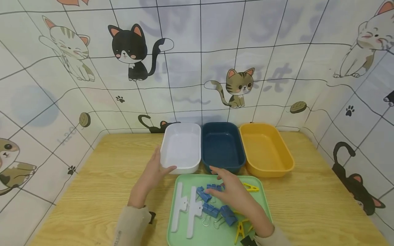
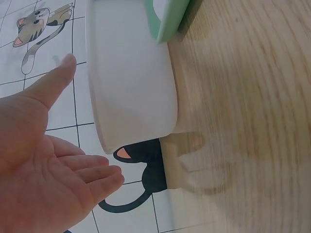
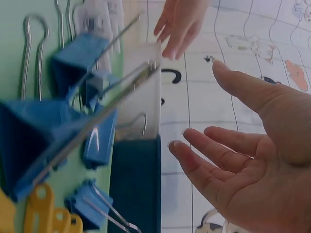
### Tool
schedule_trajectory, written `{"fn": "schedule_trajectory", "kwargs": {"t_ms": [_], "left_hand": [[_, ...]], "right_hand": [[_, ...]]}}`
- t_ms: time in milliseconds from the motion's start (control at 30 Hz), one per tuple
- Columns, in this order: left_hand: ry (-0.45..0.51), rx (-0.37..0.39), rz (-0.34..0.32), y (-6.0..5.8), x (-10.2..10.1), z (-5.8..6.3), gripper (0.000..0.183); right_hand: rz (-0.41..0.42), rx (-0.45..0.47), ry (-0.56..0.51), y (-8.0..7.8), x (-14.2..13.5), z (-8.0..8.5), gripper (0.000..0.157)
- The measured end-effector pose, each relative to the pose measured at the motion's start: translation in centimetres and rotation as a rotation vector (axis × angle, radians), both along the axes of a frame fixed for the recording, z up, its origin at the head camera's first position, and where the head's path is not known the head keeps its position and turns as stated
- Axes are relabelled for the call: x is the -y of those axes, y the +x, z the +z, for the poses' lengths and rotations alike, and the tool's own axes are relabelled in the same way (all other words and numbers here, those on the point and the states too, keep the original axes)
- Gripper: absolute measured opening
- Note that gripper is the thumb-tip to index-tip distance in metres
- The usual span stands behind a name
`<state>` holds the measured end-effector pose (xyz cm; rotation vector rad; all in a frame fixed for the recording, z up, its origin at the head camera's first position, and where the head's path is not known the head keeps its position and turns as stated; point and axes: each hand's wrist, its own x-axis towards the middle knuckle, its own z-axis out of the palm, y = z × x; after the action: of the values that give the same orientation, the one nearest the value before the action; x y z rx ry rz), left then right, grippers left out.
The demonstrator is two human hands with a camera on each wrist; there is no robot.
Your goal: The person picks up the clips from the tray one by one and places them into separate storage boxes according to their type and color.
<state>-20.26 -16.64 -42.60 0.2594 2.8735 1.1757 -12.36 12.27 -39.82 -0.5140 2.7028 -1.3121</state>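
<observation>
The white bin (image 1: 181, 147) is set at the green tray (image 1: 212, 237)'s 11 o'clock, long axis 12 to 6. Thumb and fingers are parted: left hand (image 1: 155, 171) beside it, right hand (image 1: 232, 191) over blue clips (image 1: 228, 215). The wooden table (image 1: 101, 191) is enclosed by cat-printed walls (image 1: 184, 71).

white bin (image 1: 181, 147): upright, beside navy bin (image 1: 222, 150) | blue binder clips (image 1: 228, 215): silver-handled, scattered on green tray (image 1: 215, 237)

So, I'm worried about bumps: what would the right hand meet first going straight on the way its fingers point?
Likely the dark blue bin, on its near left side; depth is unclear, so the right hand might pass above it instead.
</observation>
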Motion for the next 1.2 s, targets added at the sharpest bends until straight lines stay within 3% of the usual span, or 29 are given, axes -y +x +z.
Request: {"fn": "schedule_trajectory", "kwargs": {"t_ms": [100,367,567,767,1200], "left_hand": [[0.012,0.012,-0.004,-0.2,0.1,-0.1,0.109],[0.007,0.028,-0.007,-0.5,0.1,0.1,0.107],[-0.022,0.040,-0.022,-0.5,0.2,0.5,0.105],[-0.058,0.063,-0.031,-0.6,0.4,0.3,0.108],[-0.061,0.090,-0.050,-0.9,0.5,-0.1,0.111]], "right_hand": [[0.044,0.016,-0.042,0.1,0.9,-0.1,0.067],[0.124,0.020,0.007,0.4,3.1,-0.6,0.059],[0.150,0.036,0.035,0.4,4.9,-1.1,0.054],[0.138,0.062,0.136,0.4,6.2,-1.6,0.053],[0.081,-0.137,0.367,0.5,7.3,-2.7,0.052]]}}
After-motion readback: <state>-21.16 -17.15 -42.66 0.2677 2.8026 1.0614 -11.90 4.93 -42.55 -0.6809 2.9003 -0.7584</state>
